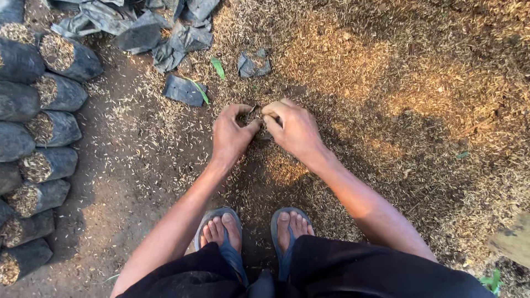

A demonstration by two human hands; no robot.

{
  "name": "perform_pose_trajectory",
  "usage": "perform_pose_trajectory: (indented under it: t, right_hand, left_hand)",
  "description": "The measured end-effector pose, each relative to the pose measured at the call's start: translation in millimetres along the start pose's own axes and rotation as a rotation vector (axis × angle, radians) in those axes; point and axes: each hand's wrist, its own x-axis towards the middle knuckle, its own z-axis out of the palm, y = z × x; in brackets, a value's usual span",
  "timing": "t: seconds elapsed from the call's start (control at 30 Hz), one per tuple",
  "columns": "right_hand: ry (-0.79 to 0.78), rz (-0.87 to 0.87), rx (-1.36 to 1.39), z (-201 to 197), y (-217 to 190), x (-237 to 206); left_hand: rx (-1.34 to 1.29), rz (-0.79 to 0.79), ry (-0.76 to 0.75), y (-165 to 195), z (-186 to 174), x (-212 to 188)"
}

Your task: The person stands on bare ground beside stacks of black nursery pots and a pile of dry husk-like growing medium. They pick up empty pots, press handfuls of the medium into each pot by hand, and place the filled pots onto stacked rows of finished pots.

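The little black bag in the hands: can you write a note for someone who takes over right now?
Left hand: fingers pinch one side of the small black bag, held low over the husk mix.
Right hand: fingers pinch the other side of it.
Filled bags lie stacked in a row at the left, full of the mix.
Empty bags lie in a heap ahead, a few loose ones nearer.
Done: the stacked row is filled.
Left: the held bag looks unfilled so far, though the hands hide much of it; the heap of empties is untouched.
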Motion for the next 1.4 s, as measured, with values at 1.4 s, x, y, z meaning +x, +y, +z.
perform_pose_trajectory:
  t: [1.4]
  right_hand:
    - [-0.033,0.256,-0.684,25,80,-66]
  left_hand:
    - [0.448,0.114,0.156,-12,49,25]
